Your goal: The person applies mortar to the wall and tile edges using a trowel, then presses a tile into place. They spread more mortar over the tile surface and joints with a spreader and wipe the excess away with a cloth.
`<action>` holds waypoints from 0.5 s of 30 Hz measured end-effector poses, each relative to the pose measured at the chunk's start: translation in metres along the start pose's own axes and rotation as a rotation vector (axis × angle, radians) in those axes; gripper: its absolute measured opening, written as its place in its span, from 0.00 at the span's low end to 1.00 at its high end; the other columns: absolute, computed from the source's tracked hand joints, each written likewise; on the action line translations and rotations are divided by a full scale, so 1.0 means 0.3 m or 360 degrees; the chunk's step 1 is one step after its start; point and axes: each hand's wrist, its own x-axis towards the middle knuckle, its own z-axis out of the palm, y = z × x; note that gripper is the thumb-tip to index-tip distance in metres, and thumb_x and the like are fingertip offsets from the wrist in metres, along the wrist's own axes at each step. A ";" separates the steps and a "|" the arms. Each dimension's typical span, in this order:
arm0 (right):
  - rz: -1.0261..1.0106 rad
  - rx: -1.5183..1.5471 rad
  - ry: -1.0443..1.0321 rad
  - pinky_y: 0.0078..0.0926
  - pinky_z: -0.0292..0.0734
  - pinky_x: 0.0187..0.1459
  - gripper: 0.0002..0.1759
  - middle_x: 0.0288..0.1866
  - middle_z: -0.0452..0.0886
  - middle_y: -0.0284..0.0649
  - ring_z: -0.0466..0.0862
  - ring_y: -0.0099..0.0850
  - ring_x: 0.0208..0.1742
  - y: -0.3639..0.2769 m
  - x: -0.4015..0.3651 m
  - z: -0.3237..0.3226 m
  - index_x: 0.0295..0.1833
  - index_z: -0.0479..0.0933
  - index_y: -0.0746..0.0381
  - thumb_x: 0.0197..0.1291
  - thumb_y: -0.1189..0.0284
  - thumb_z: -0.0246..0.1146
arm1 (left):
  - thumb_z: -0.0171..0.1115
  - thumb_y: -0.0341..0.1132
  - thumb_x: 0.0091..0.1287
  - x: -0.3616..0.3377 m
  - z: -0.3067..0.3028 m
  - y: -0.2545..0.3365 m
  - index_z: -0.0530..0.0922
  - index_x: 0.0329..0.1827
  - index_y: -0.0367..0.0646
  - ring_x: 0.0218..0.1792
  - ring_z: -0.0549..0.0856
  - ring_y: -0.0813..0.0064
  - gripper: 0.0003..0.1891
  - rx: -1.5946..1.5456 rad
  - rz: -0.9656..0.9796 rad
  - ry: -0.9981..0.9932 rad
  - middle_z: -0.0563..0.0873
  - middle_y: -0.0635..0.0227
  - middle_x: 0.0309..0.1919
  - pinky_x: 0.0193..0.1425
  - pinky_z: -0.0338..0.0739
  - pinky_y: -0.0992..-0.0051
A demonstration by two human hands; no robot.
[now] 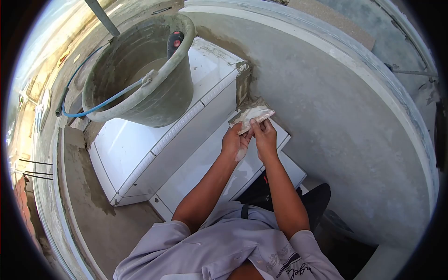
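Both hands come together in front of me over the white tiled steps (205,154). Between them is a small off-white tile piece (253,115), its surface smeared with grey mortar. My left hand (232,141) is closed on its lower left edge, with pale residue near the wrist. Fingers and thumb of my right hand (265,139) pinch the lower right edge. Just behind the piece, rough mortar shows at the corner where the upper step meets the grey wall (317,102).
A large mortar-stained bucket (158,100) with a blue handle (109,100) stands on the upper step, at the left. A black tool handle with red spots (175,43) leans inside its rim. Thin black rods (37,169) stick out at far left. Plastered walls curve around both sides.
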 end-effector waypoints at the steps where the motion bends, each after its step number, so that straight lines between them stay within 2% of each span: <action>1: -0.0126 0.0086 -0.0020 0.31 0.80 0.53 0.21 0.53 0.84 0.43 0.84 0.29 0.52 0.025 0.024 0.013 0.63 0.75 0.72 0.70 0.72 0.65 | 0.55 0.31 0.78 0.005 0.002 0.001 0.71 0.63 0.37 0.52 0.86 0.69 0.14 0.0047 0.0023 -0.0009 0.83 0.60 0.56 0.50 0.88 0.73; 5: 0.0189 0.0446 -0.0041 0.31 0.81 0.53 0.19 0.54 0.84 0.43 0.85 0.32 0.52 0.082 0.126 0.025 0.62 0.75 0.71 0.67 0.76 0.64 | 0.55 0.30 0.78 0.052 -0.067 0.063 0.72 0.63 0.38 0.53 0.86 0.71 0.14 0.0379 -0.0097 0.0034 0.83 0.61 0.57 0.51 0.88 0.74; 7: 0.0443 0.0515 -0.0072 0.31 0.82 0.52 0.19 0.54 0.84 0.43 0.85 0.33 0.51 0.116 0.152 0.012 0.61 0.75 0.71 0.66 0.77 0.63 | 0.56 0.32 0.78 0.064 -0.124 0.074 0.72 0.66 0.37 0.54 0.86 0.66 0.17 0.0541 -0.0166 0.0045 0.83 0.58 0.57 0.54 0.86 0.72; 9: 0.0489 0.0458 0.0116 0.34 0.83 0.49 0.19 0.53 0.84 0.44 0.86 0.34 0.50 0.201 0.167 0.006 0.62 0.75 0.70 0.65 0.78 0.62 | 0.57 0.34 0.78 0.050 -0.177 0.079 0.73 0.65 0.34 0.53 0.87 0.63 0.18 0.0727 -0.0294 0.0110 0.84 0.55 0.56 0.56 0.84 0.69; 11: 0.0551 0.0446 0.0334 0.35 0.84 0.49 0.19 0.53 0.84 0.44 0.86 0.35 0.49 0.235 0.178 0.002 0.62 0.75 0.69 0.65 0.78 0.61 | 0.60 0.34 0.75 0.039 -0.290 0.026 0.75 0.63 0.33 0.54 0.86 0.58 0.18 0.1770 0.0485 0.0280 0.84 0.54 0.56 0.59 0.81 0.64; 12: 0.0525 0.0367 0.0297 0.35 0.83 0.50 0.19 0.51 0.84 0.43 0.85 0.34 0.49 0.277 0.197 -0.010 0.62 0.76 0.67 0.65 0.78 0.61 | 0.61 0.34 0.74 0.030 -0.348 0.007 0.76 0.62 0.33 0.54 0.85 0.56 0.18 0.2287 0.0894 0.0358 0.84 0.53 0.56 0.61 0.79 0.62; 15: 0.0482 0.0046 0.0256 0.36 0.81 0.52 0.19 0.51 0.86 0.47 0.87 0.39 0.51 0.302 0.246 0.007 0.60 0.78 0.67 0.63 0.75 0.62 | 0.64 0.35 0.70 -0.009 -0.457 0.011 0.78 0.61 0.35 0.61 0.80 0.50 0.19 0.2857 0.1565 0.0043 0.81 0.51 0.59 0.66 0.71 0.54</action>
